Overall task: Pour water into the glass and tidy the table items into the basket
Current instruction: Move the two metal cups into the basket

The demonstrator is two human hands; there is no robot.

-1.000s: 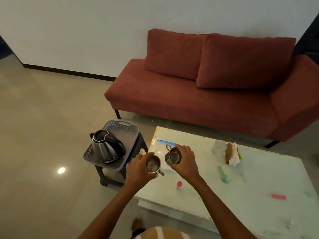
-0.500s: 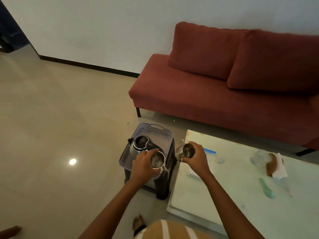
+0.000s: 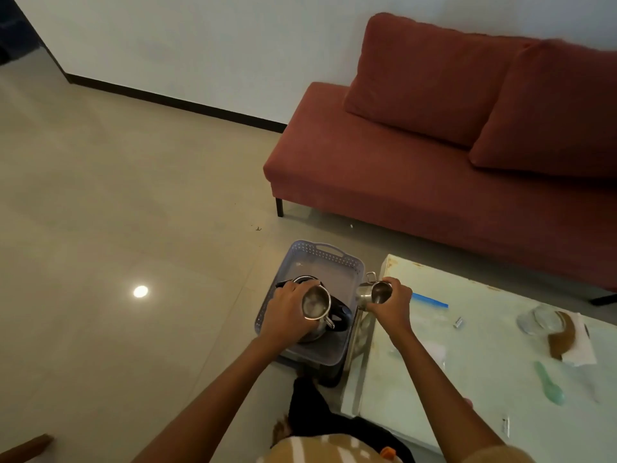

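Observation:
My left hand (image 3: 286, 315) grips a steel cup (image 3: 315, 303) by its side, held over the grey basket (image 3: 347, 262) and right above the black and steel kettle (image 3: 339, 317) that stands in it. My right hand (image 3: 392, 304) holds a second steel cup (image 3: 379, 292) at the gap between the basket and the left edge of the white table (image 3: 484, 372). The kettle is mostly hidden behind my left hand and its cup. A clear glass (image 3: 539, 319) lies on the table at the right.
The basket rests on a small dark stool beside the table. On the table lie a blue strip (image 3: 429, 300), a brown item on a white napkin (image 3: 567, 342), a green spoon (image 3: 549, 384) and a small silver piece (image 3: 459, 322). A red sofa (image 3: 434, 155) stands behind.
Both hands have carried the steel cups leftward, from above the table to over the basket and its edge. My view has turned left with them.

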